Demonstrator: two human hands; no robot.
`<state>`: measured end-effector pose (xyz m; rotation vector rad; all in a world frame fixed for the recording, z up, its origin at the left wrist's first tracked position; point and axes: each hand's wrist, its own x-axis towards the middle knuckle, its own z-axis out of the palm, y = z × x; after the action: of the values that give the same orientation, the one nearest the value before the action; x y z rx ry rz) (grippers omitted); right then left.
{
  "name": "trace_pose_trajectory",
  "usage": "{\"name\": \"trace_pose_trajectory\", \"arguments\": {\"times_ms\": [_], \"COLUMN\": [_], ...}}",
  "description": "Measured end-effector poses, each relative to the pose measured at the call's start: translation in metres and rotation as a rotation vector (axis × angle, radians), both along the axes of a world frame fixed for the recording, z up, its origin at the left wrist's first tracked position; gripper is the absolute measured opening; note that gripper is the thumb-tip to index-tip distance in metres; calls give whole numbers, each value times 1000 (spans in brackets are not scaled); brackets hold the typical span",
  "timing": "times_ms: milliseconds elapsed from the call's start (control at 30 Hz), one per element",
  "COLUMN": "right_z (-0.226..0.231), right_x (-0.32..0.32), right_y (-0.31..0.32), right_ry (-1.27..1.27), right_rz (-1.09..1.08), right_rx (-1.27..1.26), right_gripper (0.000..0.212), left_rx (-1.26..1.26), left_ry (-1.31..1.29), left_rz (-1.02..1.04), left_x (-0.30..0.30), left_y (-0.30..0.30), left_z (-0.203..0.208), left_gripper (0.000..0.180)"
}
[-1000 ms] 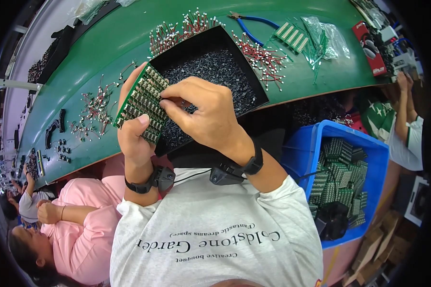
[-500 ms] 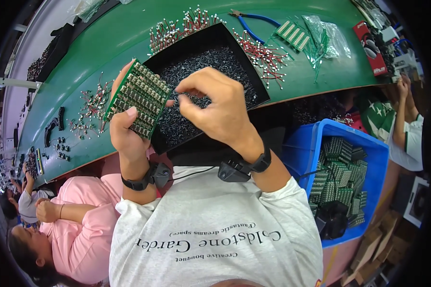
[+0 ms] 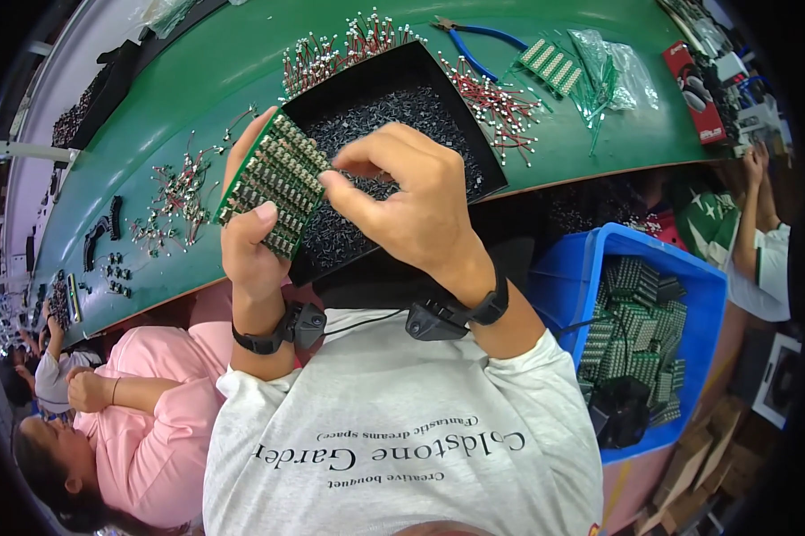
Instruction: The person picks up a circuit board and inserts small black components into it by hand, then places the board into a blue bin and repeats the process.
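Observation:
A green circuit board panel [image 3: 275, 189], packed with rows of small components, is held tilted by my left hand [image 3: 252, 246]. The thumb lies on its front and the fingers are behind it. At the board's right edge, my right hand [image 3: 417, 198] has thumb and forefinger drawn together in a pinch. Whatever is between those fingertips is too small to make out. Under both hands is a black tray [image 3: 460, 98] with a layer of many tiny dark parts [image 3: 420, 116]; the board and right hand hide some of it.
Red-wired connectors [image 3: 496, 112] lie behind and right of the tray, others [image 3: 183, 192] left. Blue-handled pliers [image 3: 474, 58] and another board [image 3: 551, 67] are at the back. A blue bin [image 3: 590, 268] of boards stands right. A person in pink [image 3: 161, 375] sits left.
My left hand has shifted slightly right with the board. My right thumb and forefinger, just off the board before, are now at its right edge.

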<state>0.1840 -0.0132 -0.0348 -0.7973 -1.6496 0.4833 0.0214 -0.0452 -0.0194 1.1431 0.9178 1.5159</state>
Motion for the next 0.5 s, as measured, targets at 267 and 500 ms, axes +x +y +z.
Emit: {"name": "trace_pose_trajectory", "arguments": {"times_ms": [267,500], "right_z": [10,12], "right_x": [-24,-8], "right_y": [-2,-2], "right_ry": [199,207], "right_rz": [103,85], "right_rx": [92,-40], "right_gripper": [13,12], "left_rx": [44,107], "left_ry": [234,207], "left_rz": [-28,48], "left_x": [13,-5], "left_y": [-3,2], "left_z": [5,-10], "left_gripper": [108,99]}}
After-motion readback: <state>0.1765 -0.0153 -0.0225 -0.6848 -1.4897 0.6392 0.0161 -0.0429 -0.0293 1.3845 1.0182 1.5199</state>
